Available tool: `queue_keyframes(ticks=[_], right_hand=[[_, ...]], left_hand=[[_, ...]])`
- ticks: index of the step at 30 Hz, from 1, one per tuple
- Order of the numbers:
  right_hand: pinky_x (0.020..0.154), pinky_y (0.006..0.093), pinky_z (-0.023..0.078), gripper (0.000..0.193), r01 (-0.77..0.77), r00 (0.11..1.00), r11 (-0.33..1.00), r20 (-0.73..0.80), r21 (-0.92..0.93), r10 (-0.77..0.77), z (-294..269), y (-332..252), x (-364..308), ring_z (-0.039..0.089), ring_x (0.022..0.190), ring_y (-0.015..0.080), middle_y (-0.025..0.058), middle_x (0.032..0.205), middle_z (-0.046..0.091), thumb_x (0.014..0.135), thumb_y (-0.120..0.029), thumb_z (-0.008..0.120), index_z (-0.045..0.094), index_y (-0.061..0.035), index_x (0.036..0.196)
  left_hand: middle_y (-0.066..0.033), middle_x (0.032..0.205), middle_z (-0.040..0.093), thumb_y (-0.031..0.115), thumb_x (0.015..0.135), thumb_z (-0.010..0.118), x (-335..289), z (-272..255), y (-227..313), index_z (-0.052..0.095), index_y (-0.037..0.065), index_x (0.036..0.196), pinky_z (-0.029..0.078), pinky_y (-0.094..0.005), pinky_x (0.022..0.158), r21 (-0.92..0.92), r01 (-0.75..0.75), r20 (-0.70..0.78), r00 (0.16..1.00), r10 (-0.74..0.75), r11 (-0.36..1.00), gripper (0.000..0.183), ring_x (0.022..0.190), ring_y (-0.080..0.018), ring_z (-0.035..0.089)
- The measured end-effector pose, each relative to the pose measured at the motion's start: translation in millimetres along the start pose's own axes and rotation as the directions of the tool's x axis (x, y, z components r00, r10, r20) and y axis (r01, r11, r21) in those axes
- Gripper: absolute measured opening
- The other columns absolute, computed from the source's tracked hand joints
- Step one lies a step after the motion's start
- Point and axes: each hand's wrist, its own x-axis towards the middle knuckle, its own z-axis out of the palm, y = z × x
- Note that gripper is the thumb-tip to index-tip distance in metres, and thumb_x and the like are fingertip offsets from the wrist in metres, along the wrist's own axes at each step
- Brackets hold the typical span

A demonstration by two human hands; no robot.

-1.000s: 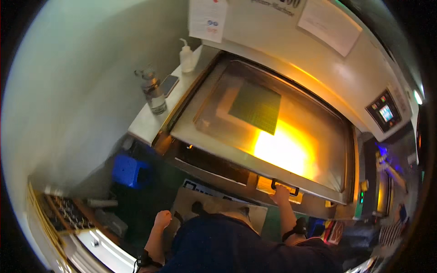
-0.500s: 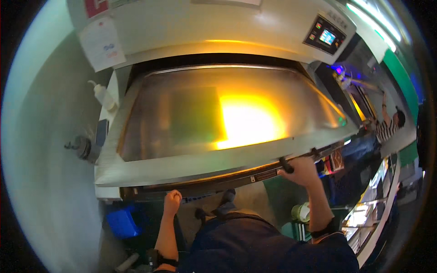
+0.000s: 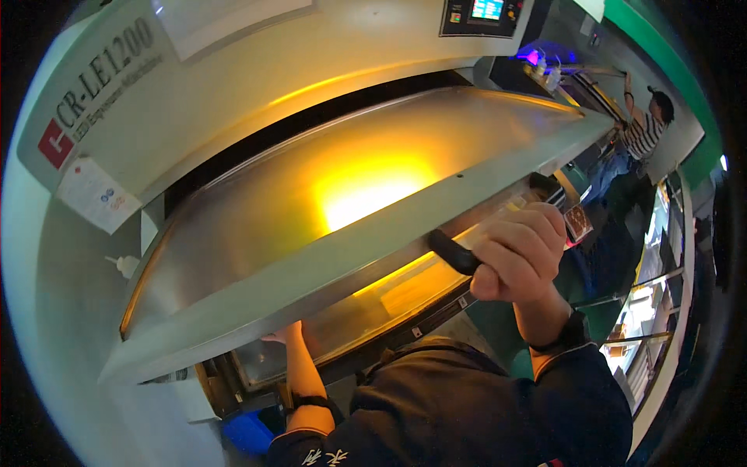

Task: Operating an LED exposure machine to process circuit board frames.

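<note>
Left hand (image 3: 291,332) was partly hidden by the lid (image 3: 319,265), hold unclear; control panel (image 3: 459,27) was cut off up top.

An industrial workshop: a big pale machine (image 3: 233,109) with a framed lid (image 3: 264,233) lit yellow, a control panel (image 3: 476,22) on its front, and, beyond its right end, a co-worker (image 3: 646,134) at other equipment (image 3: 593,92).
</note>
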Motion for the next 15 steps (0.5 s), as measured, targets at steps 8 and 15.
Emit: queue_keyframes(ticks=[8, 15], right_hand=[[0.064, 0.0323, 0.045, 0.018, 0.053, 0.998, 0.999, 0.017, 0.001, -0.053, 13, 35, 34, 0.062, 0.068, 0.0178, 0.0015, 0.083, 0.066, 0.091, -0.029, 0.056, 0.064, -0.0147, 0.085], [0.059, 0.0279, 0.038, 0.013, 0.188, 0.951, 0.982, -0.255, 0.035, -0.173, 41, 42, 64, 0.060, 0.066, 0.0139, 0.0011, 0.081, 0.064, 0.080, -0.026, 0.060, 0.064, -0.0151, 0.086]], left_hand=[[-0.0181, 0.156, 0.022, 0.061, 0.063, 0.081, 82, 25, -29, 0.019, 0.001, 0.151, 0.019, -0.0692, 0.109, -0.042, 0.001, -0.098, 0.995, -0.005, 0.999, 0.123, 0.145, -0.0361, 0.018], [-0.0160, 0.095, 0.064, 0.027, 0.075, 0.081, 176, 61, -161, 0.047, 0.001, 0.128, 0.057, -0.0420, 0.065, -0.503, -0.399, -0.089, 0.906, 0.413, 0.767, 0.068, 0.079, -0.0287, 0.066]])
